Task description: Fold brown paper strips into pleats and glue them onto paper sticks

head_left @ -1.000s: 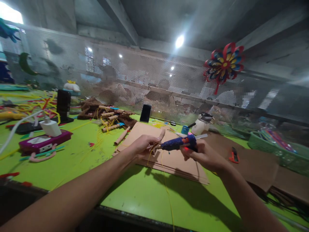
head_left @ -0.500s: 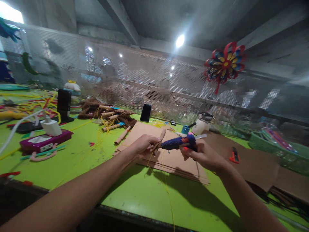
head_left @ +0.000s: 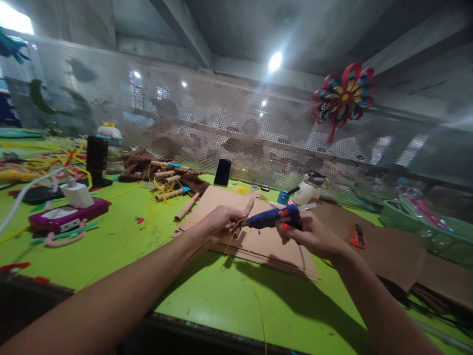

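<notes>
Left hand [head_left: 220, 223] is pinching a small brown piece [head_left: 237, 228] over brown sheets [head_left: 214, 198], and yellow string [head_left: 255, 288] is trailing toward the near edge of the surface [head_left: 207, 305]. Right hand [head_left: 308, 234] is gripping a blue glue gun [head_left: 264, 218], which is pointing left at the piece; I cannot tell if they are touching. For neat work, the left hand should be holding still, away from the gun's likely hot end, while the right is squeezing softly.
</notes>
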`<state>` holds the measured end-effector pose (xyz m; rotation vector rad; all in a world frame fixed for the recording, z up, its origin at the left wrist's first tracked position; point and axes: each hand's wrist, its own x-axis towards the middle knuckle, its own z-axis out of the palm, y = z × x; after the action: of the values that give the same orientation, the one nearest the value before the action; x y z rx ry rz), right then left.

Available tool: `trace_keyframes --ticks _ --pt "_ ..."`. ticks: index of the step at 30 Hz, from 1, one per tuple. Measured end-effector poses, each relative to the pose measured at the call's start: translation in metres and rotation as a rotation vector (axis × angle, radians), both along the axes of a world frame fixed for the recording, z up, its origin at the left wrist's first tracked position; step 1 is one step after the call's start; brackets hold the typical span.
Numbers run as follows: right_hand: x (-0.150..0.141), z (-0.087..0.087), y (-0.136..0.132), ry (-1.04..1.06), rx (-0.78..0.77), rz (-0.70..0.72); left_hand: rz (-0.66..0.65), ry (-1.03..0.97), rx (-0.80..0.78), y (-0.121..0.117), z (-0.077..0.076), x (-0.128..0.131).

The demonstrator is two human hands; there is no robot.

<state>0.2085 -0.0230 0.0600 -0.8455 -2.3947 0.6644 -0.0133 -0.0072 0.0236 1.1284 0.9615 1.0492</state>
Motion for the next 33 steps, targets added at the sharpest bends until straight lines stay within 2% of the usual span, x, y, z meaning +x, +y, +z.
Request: trace_keyframes --ticks 10,27,33 --pt "-0.0004 0.0012 -0.0014 -0.012 -0.045 0.064 -0.026 0.024 0.001 0.0025 -0.0028 -0.001" --pt "-0.0001 -0.0001 0.0019 0.011 -0.025 0.015 -0.035 0.087 0.018 0.0054 -0.0043 -0.0024" --pt "-0.0039 -0.0002 -0.0032 0.027 -0.115 0.09 -0.038 0.042 0.046 0.0051 -0.0045 -0.0019"
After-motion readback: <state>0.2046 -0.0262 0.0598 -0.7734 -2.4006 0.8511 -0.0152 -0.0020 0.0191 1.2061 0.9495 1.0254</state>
